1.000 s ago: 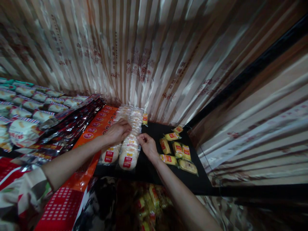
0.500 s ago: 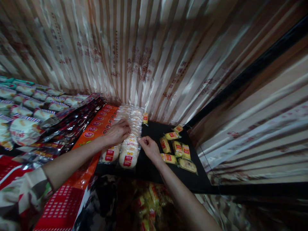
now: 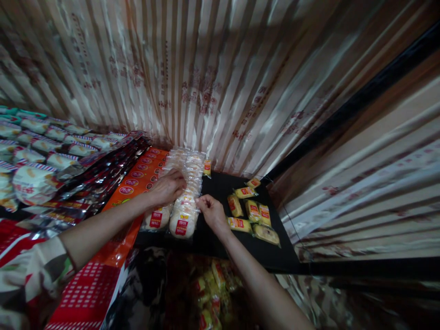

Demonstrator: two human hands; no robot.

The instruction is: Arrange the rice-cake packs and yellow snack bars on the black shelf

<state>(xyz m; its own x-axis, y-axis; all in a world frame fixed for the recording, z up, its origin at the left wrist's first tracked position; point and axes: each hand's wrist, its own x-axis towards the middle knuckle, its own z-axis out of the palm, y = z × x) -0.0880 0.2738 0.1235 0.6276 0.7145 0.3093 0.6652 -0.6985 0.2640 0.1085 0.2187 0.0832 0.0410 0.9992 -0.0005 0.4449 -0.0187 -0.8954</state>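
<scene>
Two rows of clear packets of round white cakes (image 3: 184, 215) with red labels lie on a black shelf (image 3: 220, 238). My left hand (image 3: 167, 188) rests on top of the left row, its fingers curled down over the packets. At the right edge of the right row my right hand (image 3: 211, 211) has its fingers pinched on a packet's clear wrapper. Both forearms reach in from below.
Several small yellow snack packets (image 3: 250, 213) lie scattered on the shelf to the right. Orange packets (image 3: 137, 181) and dark shiny packets (image 3: 103, 176) lie in rows to the left, with white bagged buns (image 3: 34, 160) farther left. A striped foil wall (image 3: 206, 82) stands behind.
Both hands have stayed on the cake packets and shifted only slightly; the view has drifted up a little.
</scene>
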